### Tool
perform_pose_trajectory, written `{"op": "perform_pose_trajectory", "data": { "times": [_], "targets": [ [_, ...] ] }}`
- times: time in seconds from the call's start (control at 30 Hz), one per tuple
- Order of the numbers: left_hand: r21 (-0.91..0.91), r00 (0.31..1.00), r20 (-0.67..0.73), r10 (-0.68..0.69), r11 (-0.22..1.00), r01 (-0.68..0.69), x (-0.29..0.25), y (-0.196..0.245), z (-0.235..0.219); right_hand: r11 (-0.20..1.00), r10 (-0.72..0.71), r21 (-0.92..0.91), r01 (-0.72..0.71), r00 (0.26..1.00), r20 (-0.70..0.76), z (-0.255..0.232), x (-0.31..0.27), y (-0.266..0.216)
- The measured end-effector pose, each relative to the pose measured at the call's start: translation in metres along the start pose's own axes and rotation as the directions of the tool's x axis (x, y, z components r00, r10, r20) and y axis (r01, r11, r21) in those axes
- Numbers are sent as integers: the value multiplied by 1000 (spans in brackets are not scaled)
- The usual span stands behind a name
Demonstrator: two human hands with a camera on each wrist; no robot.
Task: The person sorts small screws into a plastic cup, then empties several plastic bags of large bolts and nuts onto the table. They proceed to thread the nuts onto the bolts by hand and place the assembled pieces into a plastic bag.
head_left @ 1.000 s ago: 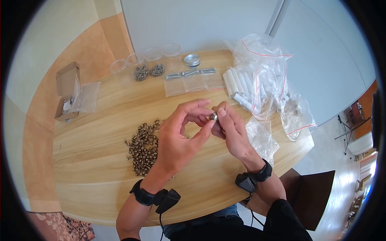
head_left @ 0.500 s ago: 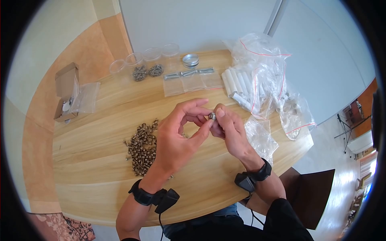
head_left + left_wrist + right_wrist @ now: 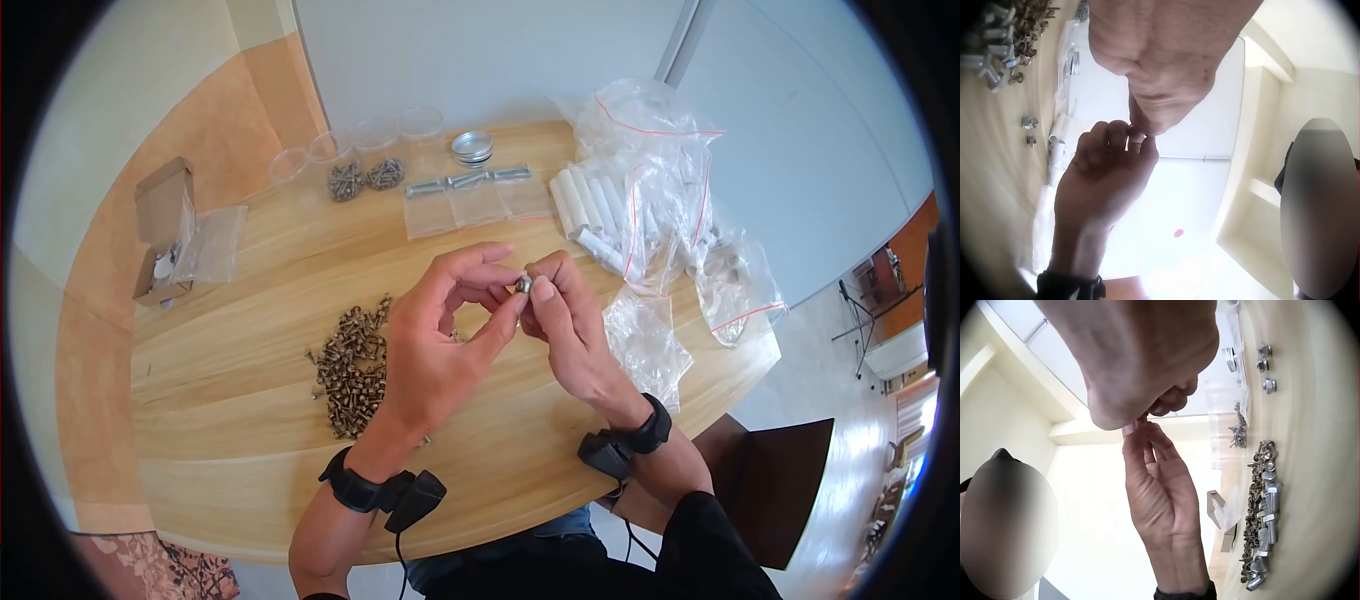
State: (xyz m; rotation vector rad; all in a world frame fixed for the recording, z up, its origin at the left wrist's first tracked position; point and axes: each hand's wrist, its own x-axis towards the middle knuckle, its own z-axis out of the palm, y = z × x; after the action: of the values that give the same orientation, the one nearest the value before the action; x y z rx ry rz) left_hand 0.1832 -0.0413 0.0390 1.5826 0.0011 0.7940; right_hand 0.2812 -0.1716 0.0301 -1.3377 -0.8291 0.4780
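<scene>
Over the middle of the table, a small shiny metal nut [image 3: 524,285] sits between both hands' fingertips. My left hand [image 3: 430,340] pinches it from the left with thumb and forefinger, the other fingers loosely bent. From the right, my right hand [image 3: 570,330] grips it between thumb and curled forefinger. In both wrist views the fingers hide the nut. A heap of small brownish screws [image 3: 350,375] lies on the table beside my left hand. Large silver bolts [image 3: 1271,515] lie along that heap in the right wrist view, and a few loose nuts [image 3: 1269,385] are near it.
Clear jars [image 3: 345,180], some holding screws, stand at the back beside stacked metal lids [image 3: 472,150]. Bolts [image 3: 468,180] lie on small plastic bags. White tubes [image 3: 585,205] and clear bags [image 3: 655,130] fill the right back. An open cardboard box [image 3: 165,235] stands at left.
Both hands stay together at nearly the same spot. The nut has turned slightly between the fingertips, and the right thumb has shifted a little left along it.
</scene>
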Motion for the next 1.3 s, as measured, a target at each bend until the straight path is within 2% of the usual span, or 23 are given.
{"op": "perform_pose_trajectory", "data": {
  "times": [0.07, 0.13, 0.17, 0.23, 0.37, 0.43, 0.47, 0.53, 0.63, 0.73, 0.83, 0.97, 1.03, 1.07, 1.13, 1.17, 1.23, 1.27, 1.3],
  "targets": [
    [2, 1000, -1, 8, 1000, -8, 0, 2, 0, 1000, 16, 20, -17, 999, 34, -5, 1, 1],
    [21, 999, 31, 14, 1000, -15, -1, 4, 1, 953, 173, 210, -220, 960, 220, -20, 3, -2],
    [21, 999, 31, 15, 1000, -16, -1, 3, 2, 953, 173, 209, -219, 960, 220, -15, 3, -2],
    [-24, 1000, -3, 8, 1000, -8, -1, 1, 2, 999, 31, -18, -31, 1000, 2, -1, 1, -4],
    [18, 1000, 8, 19, 1000, -19, -1, 4, 0, 999, 31, 30, -33, 999, 42, -4, -1, 0],
    [34, 999, 35, -13, 999, 12, -1, 7, 2, 940, 141, 288, -181, 978, 155, -15, 1, 4],
    [33, 999, 35, -12, 999, 11, -1, 5, 2, 941, 141, 286, -181, 978, 155, -13, 1, 3],
    [-11, 1000, -8, -8, 1000, 8, -1, 0, 1, 993, 4, 114, -2, 1000, -24, -2, 0, -5],
    [-7, 1000, -12, -17, 1000, 17, 0, 2, 1, 998, -59, 4, 59, 998, 9, -1, -1, 4],
    [25, 1000, 7, 12, 1000, -13, 1, 3, -2, 995, -31, -97, 25, 998, -62, 4, 1, -3],
    [38, 997, 63, -36, 999, 34, -1, 5, -2, 994, -42, -107, 38, 998, -42, 1, -1, 1],
    [71, 999, 37, 8, 997, -10, -1, 1, 0, 987, -38, -159, 22, 995, -93, 4, -4, 0],
    [105, 993, 14, 114, 988, -115, 0, 2, 1, 999, -15, -40, 13, 998, -60, 4, -3, 3],
    [105, 994, 16, 109, 988, -110, 1, 4, -1, 999, -10, -38, 8, 998, -62, 4, -3, 3],
    [176, 988, 108, 108, 976, -126, 3, 9, -6, 991, 102, 94, -100, 995, -17, 5, -3, -2],
    [176, 988, 109, 106, 977, -124, 3, 8, -5, 990, 104, 94, -102, 994, -17, 5, -2, -5],
    [164, 994, 47, 101, 981, -107, 2, 2, 0, 963, 220, 148, -224, 974, 47, 4, -1, -9],
    [164, 994, 49, 97, 981, -104, 2, 0, 0, 962, 222, 151, -226, 974, 45, 5, -1, -7],
    [197, 993, 46, 110, 973, -117, 2, -1, 0, 980, 153, 122, -156, 988, 30, 9, 1, -2]
  ]
}}
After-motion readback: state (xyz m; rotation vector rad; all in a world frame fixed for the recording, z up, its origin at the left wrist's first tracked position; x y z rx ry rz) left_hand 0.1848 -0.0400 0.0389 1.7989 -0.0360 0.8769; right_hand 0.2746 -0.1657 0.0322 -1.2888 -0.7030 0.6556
